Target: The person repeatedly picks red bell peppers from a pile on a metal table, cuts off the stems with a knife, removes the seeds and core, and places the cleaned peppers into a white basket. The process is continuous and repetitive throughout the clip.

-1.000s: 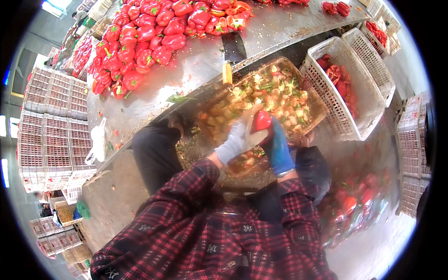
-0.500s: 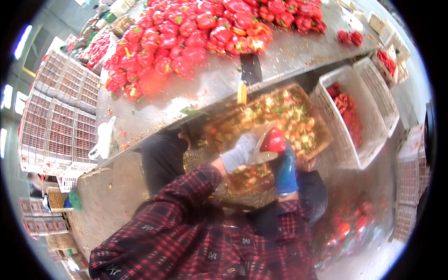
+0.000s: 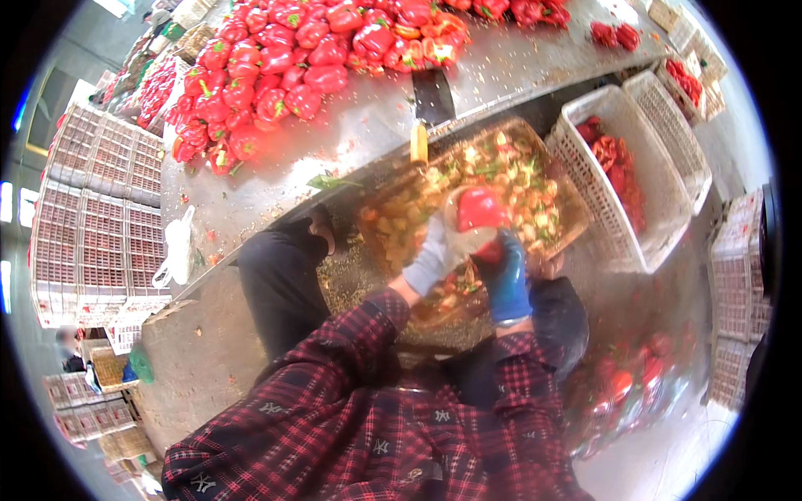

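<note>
My left hand (image 3: 437, 242), in a whitish glove with motion-blurred fingers, is closed round a red bell pepper (image 3: 478, 209). My right hand (image 3: 501, 271), in a blue glove, grips the same pepper from below on the right; whether a tool is in it I cannot make out. Beneath both hands is a brown tub (image 3: 568, 200) of pale cores, seeds and green bits. Beyond the tub, a dark blade (image 3: 432, 93) with a yellow handle (image 3: 418, 146) lies at the steel table's edge.
Whole red peppers (image 3: 276, 58) are heaped on the steel table (image 3: 284, 159). A white crate (image 3: 664, 238) holds red pieces, with another crate beside it. Stacked crates (image 3: 100, 225) stand left and right. A white bag (image 3: 177, 250) lies on the table. Peppers lie at lower right.
The pepper has shifted slightly up in my hands and shows more of its red side. The view dipped half a second ago and has swung partly back.
</note>
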Action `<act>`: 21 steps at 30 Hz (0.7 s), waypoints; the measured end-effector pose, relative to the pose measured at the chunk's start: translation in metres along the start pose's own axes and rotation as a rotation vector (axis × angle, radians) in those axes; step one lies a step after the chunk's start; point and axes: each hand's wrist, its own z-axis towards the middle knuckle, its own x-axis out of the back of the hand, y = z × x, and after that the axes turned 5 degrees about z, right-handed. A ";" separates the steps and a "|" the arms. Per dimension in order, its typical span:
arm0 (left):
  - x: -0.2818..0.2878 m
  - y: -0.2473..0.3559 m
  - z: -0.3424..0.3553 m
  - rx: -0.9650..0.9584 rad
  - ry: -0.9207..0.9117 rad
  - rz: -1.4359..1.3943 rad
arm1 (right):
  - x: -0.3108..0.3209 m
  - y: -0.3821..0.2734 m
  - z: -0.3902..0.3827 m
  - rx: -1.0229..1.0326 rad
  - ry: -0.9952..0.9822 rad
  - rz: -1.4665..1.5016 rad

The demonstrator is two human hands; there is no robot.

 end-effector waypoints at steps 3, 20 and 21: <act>0.029 -0.004 0.001 0.004 -0.103 0.254 | -0.054 -0.087 0.010 -0.417 0.121 0.576; 0.094 0.028 0.171 -0.079 0.168 1.563 | -0.057 -0.062 0.023 -0.228 0.153 0.121; 0.093 0.033 0.173 -0.008 0.113 1.494 | -0.052 -0.058 0.025 -0.232 0.157 0.115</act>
